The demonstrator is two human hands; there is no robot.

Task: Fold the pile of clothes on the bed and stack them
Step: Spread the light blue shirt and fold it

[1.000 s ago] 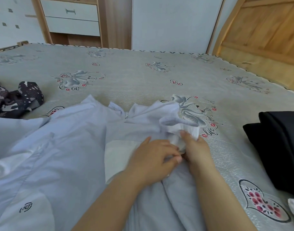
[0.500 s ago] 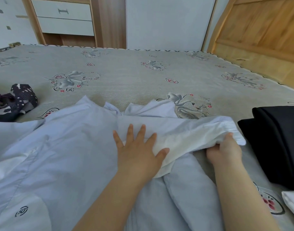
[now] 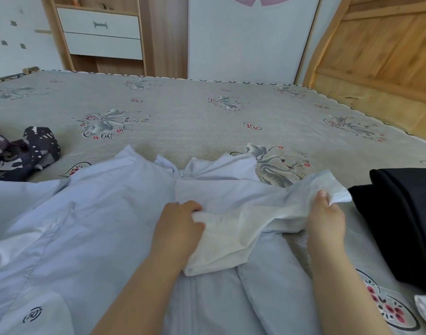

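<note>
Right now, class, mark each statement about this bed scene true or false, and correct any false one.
1. Both hands grip the white garment. True: left hand, right hand.
2. The black folded clothes lie at the left. False: they lie at the right.
3. The white garment lies on the pale blue shirt. True.
4. The dark patterned garment is neatly folded. False: it lies crumpled at the left.
5. The drawer stands open. False: it is closed.
</note>
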